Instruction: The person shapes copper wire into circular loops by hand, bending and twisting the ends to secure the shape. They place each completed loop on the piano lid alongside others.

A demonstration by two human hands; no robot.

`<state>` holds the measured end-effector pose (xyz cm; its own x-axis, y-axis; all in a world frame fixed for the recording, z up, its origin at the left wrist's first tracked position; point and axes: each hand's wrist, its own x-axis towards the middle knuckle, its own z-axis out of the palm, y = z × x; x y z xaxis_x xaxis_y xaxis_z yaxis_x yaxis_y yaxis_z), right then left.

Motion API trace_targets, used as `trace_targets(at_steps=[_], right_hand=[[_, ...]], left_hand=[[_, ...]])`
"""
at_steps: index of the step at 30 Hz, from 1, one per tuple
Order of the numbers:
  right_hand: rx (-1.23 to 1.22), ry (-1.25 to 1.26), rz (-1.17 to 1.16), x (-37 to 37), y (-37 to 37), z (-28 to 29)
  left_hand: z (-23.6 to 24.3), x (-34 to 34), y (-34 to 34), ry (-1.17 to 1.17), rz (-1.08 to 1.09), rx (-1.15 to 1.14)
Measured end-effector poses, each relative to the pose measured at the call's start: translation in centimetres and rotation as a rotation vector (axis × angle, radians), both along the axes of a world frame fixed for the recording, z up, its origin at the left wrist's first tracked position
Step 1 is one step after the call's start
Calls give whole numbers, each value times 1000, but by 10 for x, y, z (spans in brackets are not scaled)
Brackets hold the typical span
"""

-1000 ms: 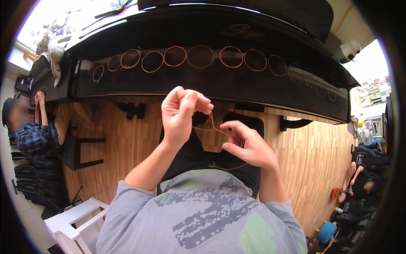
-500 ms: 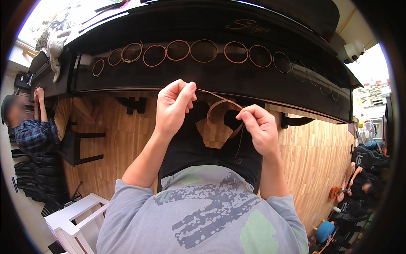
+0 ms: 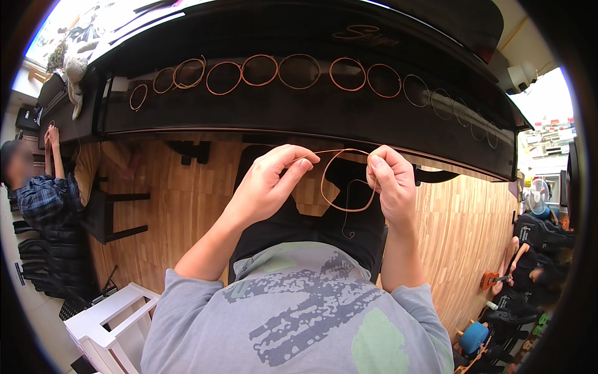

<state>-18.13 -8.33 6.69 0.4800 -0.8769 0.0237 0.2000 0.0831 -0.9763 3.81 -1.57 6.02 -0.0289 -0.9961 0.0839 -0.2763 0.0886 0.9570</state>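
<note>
My left hand (image 3: 268, 184) and my right hand (image 3: 395, 187) are held out in front of me, near the front edge of a black piano. Between them runs a copper-coloured wound string (image 3: 342, 209), its middle hanging in one loose loop. Left thumb and forefinger pinch one stretch of it; the right fingertips grip it where the loop begins. A thin, dark tail with a curled tip (image 3: 351, 235) dangles below the right-hand side. On the piano lie several coiled copper-coloured strings (image 3: 207, 78), and several thin silvery coils (image 3: 404, 88) continue the row to the right.
The black piano (image 3: 261, 115) spans the far side. A person in a plaid shirt (image 3: 47, 196) sits at the left by a black bench (image 3: 115, 215). White furniture (image 3: 112, 318) stands at lower left. A fan (image 3: 537, 194), a small orange ukulele-like instrument (image 3: 489, 280) and dark bags are at right.
Both hands have come lower and nearer to me. My left hand has moved right, closer to the right hand, and the string between them now bows into a rounder, wider loop.
</note>
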Motion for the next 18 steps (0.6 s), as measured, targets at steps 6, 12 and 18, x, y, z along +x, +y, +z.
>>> trace_targets(at_steps=[6, 12, 18], right_hand=[[20, -64, -8, -2, -2, 0], [-34, 36, -11, 4, 2, -1], [-99, 191, 33, 13, 8, 3]], left_hand=[[1, -2, 3, -91, 130, -190], [15, -1, -1, -98, 96, -357], [33, -8, -13, -259, 26, -187]])
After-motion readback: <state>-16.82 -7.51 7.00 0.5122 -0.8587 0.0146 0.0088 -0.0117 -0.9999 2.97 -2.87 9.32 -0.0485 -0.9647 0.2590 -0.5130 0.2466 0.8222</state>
